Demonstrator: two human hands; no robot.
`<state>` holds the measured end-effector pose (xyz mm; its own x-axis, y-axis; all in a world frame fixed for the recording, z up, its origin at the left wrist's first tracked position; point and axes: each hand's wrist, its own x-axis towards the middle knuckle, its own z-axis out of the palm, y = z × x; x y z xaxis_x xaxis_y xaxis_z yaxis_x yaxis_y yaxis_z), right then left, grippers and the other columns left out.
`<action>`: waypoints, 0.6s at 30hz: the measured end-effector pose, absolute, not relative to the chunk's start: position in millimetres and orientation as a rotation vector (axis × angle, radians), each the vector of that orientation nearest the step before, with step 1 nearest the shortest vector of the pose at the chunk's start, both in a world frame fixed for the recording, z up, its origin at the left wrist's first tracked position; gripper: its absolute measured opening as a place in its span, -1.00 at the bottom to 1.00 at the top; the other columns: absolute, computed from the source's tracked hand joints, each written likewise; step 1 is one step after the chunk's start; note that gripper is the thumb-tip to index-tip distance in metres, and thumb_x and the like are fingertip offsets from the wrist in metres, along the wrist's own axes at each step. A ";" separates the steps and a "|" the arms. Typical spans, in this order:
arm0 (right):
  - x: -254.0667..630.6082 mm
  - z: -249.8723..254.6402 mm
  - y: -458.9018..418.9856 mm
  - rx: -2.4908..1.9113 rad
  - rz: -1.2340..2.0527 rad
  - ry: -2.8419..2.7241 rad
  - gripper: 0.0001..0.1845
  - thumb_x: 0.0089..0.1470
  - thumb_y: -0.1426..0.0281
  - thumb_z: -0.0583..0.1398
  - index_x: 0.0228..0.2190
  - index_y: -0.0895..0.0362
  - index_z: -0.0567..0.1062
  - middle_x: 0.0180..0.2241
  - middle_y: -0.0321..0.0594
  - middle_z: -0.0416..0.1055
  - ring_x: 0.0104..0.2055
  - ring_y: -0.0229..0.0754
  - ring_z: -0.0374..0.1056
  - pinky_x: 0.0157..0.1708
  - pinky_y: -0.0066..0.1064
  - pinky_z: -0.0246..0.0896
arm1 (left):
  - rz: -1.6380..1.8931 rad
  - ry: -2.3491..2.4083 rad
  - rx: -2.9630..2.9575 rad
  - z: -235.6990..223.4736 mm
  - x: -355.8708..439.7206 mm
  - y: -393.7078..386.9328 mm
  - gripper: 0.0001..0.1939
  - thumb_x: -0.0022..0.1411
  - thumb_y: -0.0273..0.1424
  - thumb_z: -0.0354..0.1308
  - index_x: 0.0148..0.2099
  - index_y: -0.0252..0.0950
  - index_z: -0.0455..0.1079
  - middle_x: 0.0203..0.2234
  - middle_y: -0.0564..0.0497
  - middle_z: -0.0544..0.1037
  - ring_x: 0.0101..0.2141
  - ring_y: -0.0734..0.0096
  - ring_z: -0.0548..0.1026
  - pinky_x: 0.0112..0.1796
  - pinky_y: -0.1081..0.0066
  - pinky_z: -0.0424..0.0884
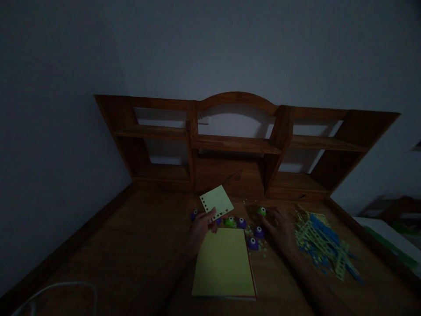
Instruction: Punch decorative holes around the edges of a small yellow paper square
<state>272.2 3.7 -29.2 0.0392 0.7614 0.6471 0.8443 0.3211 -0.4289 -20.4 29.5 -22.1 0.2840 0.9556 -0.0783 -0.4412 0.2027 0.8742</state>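
My left hand (201,227) is closed on the lower edge of a pale square sheet of paper (219,199), which has a row of small punched shapes along two of its edges. At the right, my right hand (282,229) has its thumb and fingers around a green craft paper punch (262,211) with an eye-like button. Between the hands stand another green punch (230,221) and several purple punches (241,223), some close to the right hand. Below them lies a stack of yellow paper (225,263) with a red edge showing.
Tiny paper cut-outs (264,250) are scattered around the punches. A heap of yellow and blue perforated strips (324,243) lies on the desk's right side. A wooden shelf unit (235,144) stands along the back. A white cable (66,284) curves at the lower left.
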 end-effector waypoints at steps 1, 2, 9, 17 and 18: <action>272.2 -28.9 3.7 -1.452 -0.119 -1.728 -0.72 0.08 0.18 0.16 -0.27 0.10 0.49 -0.26 -0.13 0.43 -0.22 -0.05 0.35 -0.18 -0.26 0.22 | 1.100 0.732 0.869 -21.7 -20.7 29.3 -0.60 0.07 -0.14 0.24 -0.31 -0.46 0.45 -0.46 -0.14 0.57 -0.72 0.61 0.24 -0.60 0.46 0.24; 272.2 -28.2 3.7 -1.455 -0.114 -1.729 -0.71 0.08 0.17 0.16 -0.27 0.10 0.49 -0.27 -0.13 0.43 -0.22 -0.05 0.35 -0.19 -0.27 0.22 | 1.095 0.725 0.873 -21.5 -20.8 29.1 -0.59 0.08 -0.13 0.23 -0.30 -0.46 0.46 -0.44 -0.15 0.57 -0.72 0.62 0.24 -0.60 0.46 0.24; 273.5 -21.8 2.9 -1.461 -0.107 -1.692 -0.66 0.08 0.09 0.15 -0.29 0.09 0.50 -0.25 -0.10 0.46 -0.22 -0.03 0.37 -0.19 -0.24 0.23 | 1.110 0.743 0.876 -22.1 -18.2 28.4 -0.58 0.08 -0.11 0.21 -0.33 -0.45 0.48 -0.55 -0.10 0.54 -0.73 0.61 0.23 -0.61 0.48 0.22; 266.2 -23.8 -5.1 -1.428 0.361 -1.198 -0.55 0.01 0.08 0.21 -0.17 0.15 0.48 -0.34 -0.12 0.49 -0.35 -0.06 0.39 -0.40 -0.32 0.27 | 1.108 0.754 0.877 -25.7 -15.7 23.3 -0.62 0.06 -0.16 0.24 -0.30 -0.44 0.49 -0.51 -0.12 0.55 -0.72 0.62 0.24 -0.60 0.48 0.17; 265.1 -24.4 -4.6 -1.354 0.478 -1.123 -0.55 -0.01 0.09 0.24 -0.18 0.15 0.48 -0.34 -0.12 0.49 -0.36 -0.07 0.40 -0.43 -0.32 0.28 | 1.109 0.769 0.887 -26.7 -15.9 22.5 -0.62 0.06 -0.17 0.24 -0.30 -0.45 0.50 -0.55 -0.09 0.53 -0.71 0.61 0.23 -0.60 0.48 0.16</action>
<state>265.1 -4.6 -24.4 0.4397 0.8258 0.3532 0.3181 0.2246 -0.9211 -15.9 22.5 -26.7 0.2713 0.9590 -0.0817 -0.4130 0.1927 0.8901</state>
